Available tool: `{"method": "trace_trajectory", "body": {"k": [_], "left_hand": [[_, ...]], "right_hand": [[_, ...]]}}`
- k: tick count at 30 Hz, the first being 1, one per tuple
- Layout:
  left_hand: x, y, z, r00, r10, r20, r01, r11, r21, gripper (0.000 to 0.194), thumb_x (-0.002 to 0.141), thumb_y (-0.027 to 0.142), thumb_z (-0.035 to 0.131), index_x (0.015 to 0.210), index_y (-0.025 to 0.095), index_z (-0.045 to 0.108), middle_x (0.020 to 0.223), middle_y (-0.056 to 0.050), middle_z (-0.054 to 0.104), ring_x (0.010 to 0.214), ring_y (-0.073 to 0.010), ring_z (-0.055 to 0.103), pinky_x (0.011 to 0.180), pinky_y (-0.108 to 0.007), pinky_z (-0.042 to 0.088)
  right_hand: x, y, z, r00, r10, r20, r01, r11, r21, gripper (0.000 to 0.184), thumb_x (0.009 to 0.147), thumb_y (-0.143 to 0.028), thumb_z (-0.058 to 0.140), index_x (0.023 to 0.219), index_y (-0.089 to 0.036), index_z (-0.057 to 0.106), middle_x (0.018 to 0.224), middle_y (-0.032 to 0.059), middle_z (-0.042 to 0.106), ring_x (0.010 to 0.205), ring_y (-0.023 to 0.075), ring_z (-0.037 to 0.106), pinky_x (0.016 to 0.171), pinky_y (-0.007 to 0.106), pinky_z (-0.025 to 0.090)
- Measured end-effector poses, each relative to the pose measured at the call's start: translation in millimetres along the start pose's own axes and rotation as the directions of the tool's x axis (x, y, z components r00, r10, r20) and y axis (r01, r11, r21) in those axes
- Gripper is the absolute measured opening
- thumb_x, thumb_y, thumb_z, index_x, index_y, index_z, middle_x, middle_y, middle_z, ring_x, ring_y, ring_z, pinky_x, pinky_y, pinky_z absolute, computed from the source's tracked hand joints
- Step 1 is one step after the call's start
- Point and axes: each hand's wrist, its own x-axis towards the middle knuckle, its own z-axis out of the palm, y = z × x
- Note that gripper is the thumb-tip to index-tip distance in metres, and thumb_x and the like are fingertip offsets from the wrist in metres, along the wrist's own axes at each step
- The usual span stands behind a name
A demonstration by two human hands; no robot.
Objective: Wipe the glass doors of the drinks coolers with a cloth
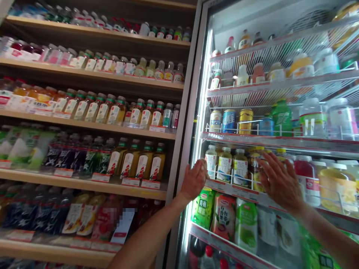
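My left hand (193, 181) is raised at the left edge of the lit fridge, near its frame. Its fingers look curled around something small and pale, too blurred to name. Just right of it stands a row of bottled tea drinks (224, 165) behind a wire rail. My right hand (280, 181) is held out in front of the same shelf, fingers stretched and apart, with nothing in it. It partly covers yellow-capped bottles (256, 164). To its right are a dark red drink bottle (305, 177) and a large yellow drink bottle (336, 185).
Wooden shelves (84, 179) packed with bottles rise on the left. The fridge's metal frame (182, 134) divides them from the fridge. Large green and red drink bottles (224, 216) stand on the shelf below my hands, with cans (246, 120) above. A phone-like display (123, 226) leans at lower left.
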Motion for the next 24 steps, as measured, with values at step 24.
{"method": "trace_trajectory", "body": {"k": [24], "left_hand": [[-21, -5, -0.7, 0.969, 0.237, 0.073, -0.233, 0.97, -0.068, 0.026, 0.084, 0.027, 0.047, 0.109, 0.03, 0.052, 0.136, -0.002, 0.045, 0.13, -0.0137, 0.034, 0.11, -0.039, 0.019]], "right_hand": [[1, -3, -1, 1.0, 0.007, 0.027, -0.006, 1.0, -0.028, 0.038, 0.085, -0.027, 0.045, 0.123, -0.021, 0.047, 0.139, 0.0095, 0.041, 0.132, 0.0227, 0.03, 0.111, 0.045, 0.016]]}}
